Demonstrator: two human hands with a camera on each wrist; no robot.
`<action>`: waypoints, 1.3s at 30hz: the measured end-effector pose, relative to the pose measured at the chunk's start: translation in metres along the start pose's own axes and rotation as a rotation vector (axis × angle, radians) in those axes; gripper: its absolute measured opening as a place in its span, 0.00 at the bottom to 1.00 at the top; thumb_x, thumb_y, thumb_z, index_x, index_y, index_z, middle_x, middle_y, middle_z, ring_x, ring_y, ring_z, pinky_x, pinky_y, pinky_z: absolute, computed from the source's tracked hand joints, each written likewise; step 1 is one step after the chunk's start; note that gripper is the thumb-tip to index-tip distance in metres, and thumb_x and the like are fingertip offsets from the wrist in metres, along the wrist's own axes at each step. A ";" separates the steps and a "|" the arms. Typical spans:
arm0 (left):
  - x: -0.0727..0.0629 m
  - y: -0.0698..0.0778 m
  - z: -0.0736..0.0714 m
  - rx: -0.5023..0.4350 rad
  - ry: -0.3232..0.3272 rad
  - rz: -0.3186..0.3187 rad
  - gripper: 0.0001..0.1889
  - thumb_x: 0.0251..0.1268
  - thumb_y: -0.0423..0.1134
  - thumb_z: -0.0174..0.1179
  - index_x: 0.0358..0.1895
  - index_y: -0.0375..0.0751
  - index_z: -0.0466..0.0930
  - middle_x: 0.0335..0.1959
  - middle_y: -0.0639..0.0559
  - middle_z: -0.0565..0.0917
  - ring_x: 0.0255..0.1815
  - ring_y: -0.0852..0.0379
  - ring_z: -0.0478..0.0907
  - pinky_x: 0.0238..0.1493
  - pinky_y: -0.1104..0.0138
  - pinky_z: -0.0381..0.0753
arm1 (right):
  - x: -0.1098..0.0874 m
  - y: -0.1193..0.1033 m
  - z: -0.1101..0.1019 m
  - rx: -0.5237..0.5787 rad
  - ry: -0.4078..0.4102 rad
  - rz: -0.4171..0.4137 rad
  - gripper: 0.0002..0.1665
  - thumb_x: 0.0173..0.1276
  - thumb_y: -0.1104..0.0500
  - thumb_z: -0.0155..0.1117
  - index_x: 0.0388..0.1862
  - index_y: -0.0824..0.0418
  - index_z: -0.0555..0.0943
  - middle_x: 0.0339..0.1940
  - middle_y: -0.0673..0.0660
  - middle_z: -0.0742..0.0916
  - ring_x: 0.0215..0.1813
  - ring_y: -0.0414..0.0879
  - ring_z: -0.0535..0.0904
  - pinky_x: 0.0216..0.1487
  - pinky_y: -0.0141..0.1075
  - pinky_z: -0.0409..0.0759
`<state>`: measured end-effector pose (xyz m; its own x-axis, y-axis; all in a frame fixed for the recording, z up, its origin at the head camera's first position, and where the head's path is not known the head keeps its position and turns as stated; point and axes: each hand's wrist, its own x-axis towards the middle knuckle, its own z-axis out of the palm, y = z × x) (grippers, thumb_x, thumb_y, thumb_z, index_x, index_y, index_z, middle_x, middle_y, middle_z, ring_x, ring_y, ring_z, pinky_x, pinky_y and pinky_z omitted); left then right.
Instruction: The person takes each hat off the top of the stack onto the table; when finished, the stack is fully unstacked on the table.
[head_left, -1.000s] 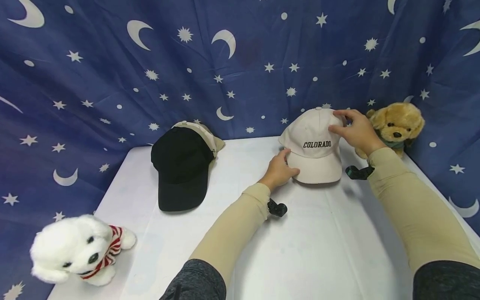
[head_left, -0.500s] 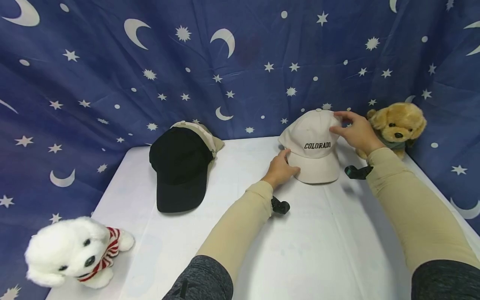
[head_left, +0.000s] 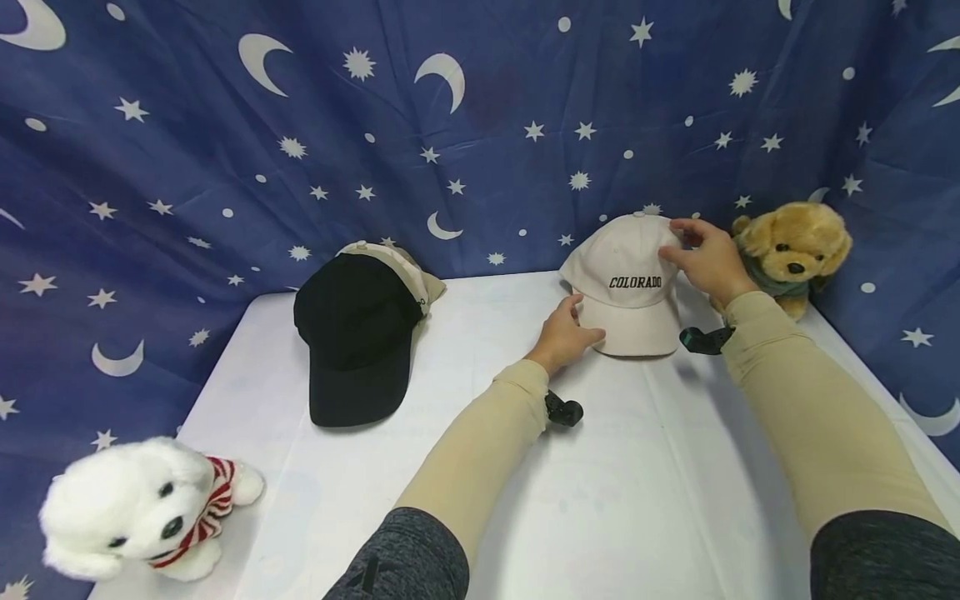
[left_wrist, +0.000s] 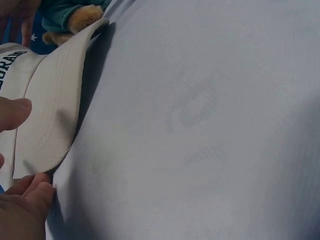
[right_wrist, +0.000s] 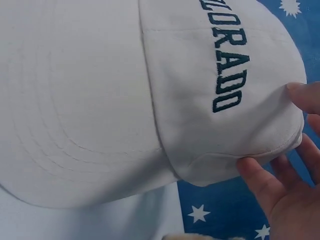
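A cream baseball cap [head_left: 628, 275] lettered COLORADO sits at the back right of the table, brim toward me. My left hand [head_left: 564, 333] holds the left side of its brim, with fingertips [left_wrist: 16, 112] over the brim and others at its corner in the left wrist view. My right hand [head_left: 708, 260] holds the right side of the crown between thumb and fingers. In the right wrist view the thumb [right_wrist: 255, 172] rests at the crown's lower edge, while some fingers are partly hidden behind the cap.
A black cap [head_left: 360, 317] overlaps a beige patterned cap [head_left: 405, 271] at the back left. A golden plush dog [head_left: 795, 242] sits beside my right hand, and a white plush dog [head_left: 120, 508] stands front left. A starry blue cloth [head_left: 510, 83] hangs behind the white table [head_left: 600, 500].
The cream cap has shifted slightly back and to the right, with both hands still on it. The whole head view has drifted a little. The other caps and plush dogs stay in place.
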<state>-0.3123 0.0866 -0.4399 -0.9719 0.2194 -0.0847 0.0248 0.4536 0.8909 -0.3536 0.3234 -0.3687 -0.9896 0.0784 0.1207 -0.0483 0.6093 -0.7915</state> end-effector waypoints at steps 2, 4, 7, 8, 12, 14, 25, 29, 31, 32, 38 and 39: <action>0.000 0.000 0.002 -0.009 -0.011 -0.002 0.39 0.62 0.39 0.70 0.76 0.45 0.63 0.68 0.43 0.72 0.62 0.54 0.72 0.62 0.65 0.72 | 0.000 0.001 0.001 0.020 0.009 0.008 0.38 0.73 0.53 0.64 0.76 0.64 0.65 0.75 0.67 0.68 0.74 0.62 0.61 0.67 0.57 0.68; 0.000 0.001 0.003 -0.008 -0.023 -0.003 0.39 0.61 0.39 0.70 0.76 0.46 0.63 0.69 0.43 0.72 0.62 0.54 0.72 0.63 0.66 0.71 | 0.001 0.003 0.001 0.040 0.017 0.011 0.38 0.73 0.54 0.64 0.77 0.63 0.64 0.76 0.67 0.66 0.75 0.62 0.60 0.68 0.56 0.67; 0.000 0.003 0.004 0.008 -0.033 0.000 0.39 0.61 0.39 0.71 0.75 0.46 0.63 0.70 0.43 0.72 0.64 0.54 0.72 0.64 0.66 0.70 | 0.001 0.006 0.001 0.060 0.017 0.023 0.40 0.73 0.53 0.64 0.78 0.62 0.63 0.77 0.65 0.64 0.76 0.60 0.59 0.69 0.56 0.65; 0.000 0.004 0.005 0.014 -0.035 0.001 0.39 0.61 0.39 0.71 0.75 0.46 0.63 0.70 0.43 0.71 0.65 0.53 0.71 0.65 0.66 0.70 | 0.001 0.007 0.001 0.066 0.015 0.027 0.40 0.72 0.53 0.65 0.78 0.62 0.63 0.78 0.65 0.64 0.76 0.60 0.59 0.70 0.55 0.65; -0.003 0.006 0.005 0.026 -0.040 -0.001 0.39 0.61 0.39 0.71 0.75 0.45 0.63 0.72 0.42 0.69 0.69 0.50 0.69 0.66 0.64 0.69 | 0.002 0.010 0.002 0.063 0.001 0.029 0.40 0.72 0.52 0.65 0.78 0.62 0.62 0.77 0.65 0.64 0.76 0.59 0.59 0.69 0.55 0.65; -0.004 0.006 0.005 0.025 -0.043 0.002 0.39 0.61 0.39 0.71 0.75 0.45 0.63 0.72 0.41 0.69 0.69 0.50 0.69 0.66 0.63 0.69 | 0.001 0.010 0.002 0.058 -0.008 0.029 0.40 0.72 0.52 0.65 0.78 0.62 0.62 0.77 0.65 0.65 0.76 0.60 0.59 0.69 0.55 0.65; -0.012 0.008 0.020 -0.028 -0.085 0.000 0.38 0.60 0.39 0.71 0.74 0.46 0.65 0.70 0.45 0.72 0.68 0.56 0.71 0.64 0.70 0.70 | -0.004 0.014 0.004 0.045 -0.044 0.029 0.43 0.72 0.51 0.65 0.79 0.63 0.60 0.75 0.70 0.65 0.75 0.64 0.60 0.67 0.59 0.66; -0.011 0.008 0.023 -0.044 -0.090 -0.005 0.39 0.60 0.38 0.72 0.74 0.46 0.65 0.70 0.46 0.72 0.68 0.56 0.71 0.64 0.71 0.69 | -0.005 0.016 0.006 0.048 -0.033 0.025 0.42 0.72 0.53 0.65 0.78 0.64 0.61 0.75 0.70 0.66 0.75 0.64 0.61 0.67 0.58 0.67; -0.011 0.008 0.024 -0.050 -0.086 -0.014 0.39 0.60 0.39 0.72 0.74 0.48 0.65 0.70 0.47 0.72 0.68 0.57 0.71 0.64 0.72 0.69 | -0.005 0.017 0.007 0.045 -0.028 0.024 0.42 0.72 0.53 0.65 0.78 0.65 0.61 0.75 0.71 0.66 0.75 0.63 0.61 0.67 0.58 0.67; -0.010 0.008 0.025 -0.056 -0.086 -0.017 0.39 0.60 0.39 0.72 0.74 0.48 0.65 0.70 0.47 0.72 0.68 0.57 0.71 0.64 0.71 0.69 | -0.004 0.017 0.007 0.042 -0.026 0.024 0.42 0.72 0.53 0.65 0.78 0.65 0.61 0.74 0.71 0.66 0.75 0.63 0.61 0.67 0.58 0.67; -0.009 0.010 0.026 -0.056 -0.081 -0.013 0.39 0.60 0.39 0.72 0.74 0.48 0.65 0.70 0.46 0.72 0.68 0.56 0.71 0.63 0.70 0.70 | -0.004 0.023 0.011 0.031 -0.025 0.035 0.43 0.71 0.52 0.66 0.78 0.65 0.60 0.74 0.72 0.66 0.75 0.64 0.60 0.68 0.59 0.65; -0.009 0.010 0.025 -0.052 -0.080 -0.010 0.39 0.60 0.39 0.72 0.74 0.47 0.65 0.70 0.46 0.72 0.68 0.56 0.71 0.63 0.71 0.69 | -0.004 0.024 0.012 0.035 -0.028 0.037 0.43 0.71 0.52 0.66 0.78 0.65 0.60 0.74 0.72 0.66 0.75 0.64 0.59 0.68 0.59 0.64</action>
<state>-0.2972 0.1110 -0.4414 -0.9504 0.2840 -0.1272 0.0009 0.4112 0.9115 -0.3523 0.3279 -0.3958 -0.9942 0.0779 0.0744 -0.0157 0.5786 -0.8155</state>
